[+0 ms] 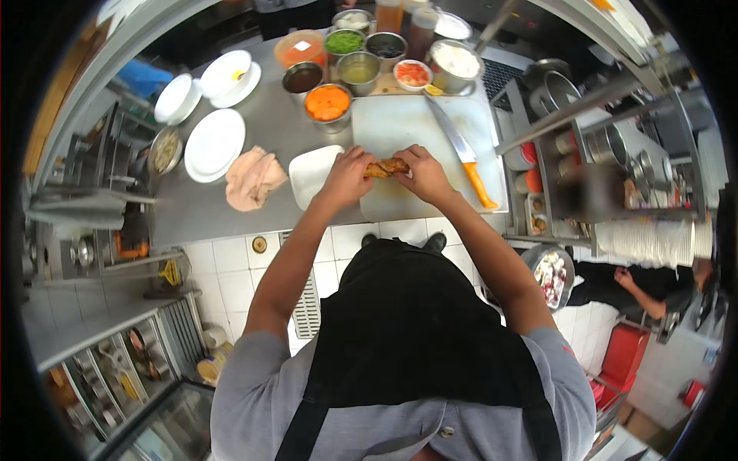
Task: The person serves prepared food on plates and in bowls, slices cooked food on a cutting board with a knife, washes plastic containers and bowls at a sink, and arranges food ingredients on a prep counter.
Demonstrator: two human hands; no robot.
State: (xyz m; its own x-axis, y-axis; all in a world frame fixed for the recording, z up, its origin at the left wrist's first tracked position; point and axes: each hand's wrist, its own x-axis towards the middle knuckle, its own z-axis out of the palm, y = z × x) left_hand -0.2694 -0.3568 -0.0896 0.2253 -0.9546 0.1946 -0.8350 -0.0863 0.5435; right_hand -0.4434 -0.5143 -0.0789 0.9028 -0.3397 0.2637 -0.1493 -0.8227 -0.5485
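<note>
Between my two hands is a browned piece of cooked meat [382,167], held just above the near part of a white cutting board [384,123]. My left hand [348,177] is closed on its left end, and the fingers of my right hand [425,175] grip the right end. The fingertips partly hide the meat. A shallow white dish [305,175] sits by my left hand, at the board's left edge. To the right of my right hand, a large knife [453,137] with an orange handle lies on the board, its tip pointing away from me.
Behind the board stand metal containers of sliced carrots [328,102], chopped greens [344,41] and sauces. At left are white plates [215,146], bowls [177,100] and a crumpled cloth [254,178]. Shelves [646,154] stand at right; another person [623,284] is at far right.
</note>
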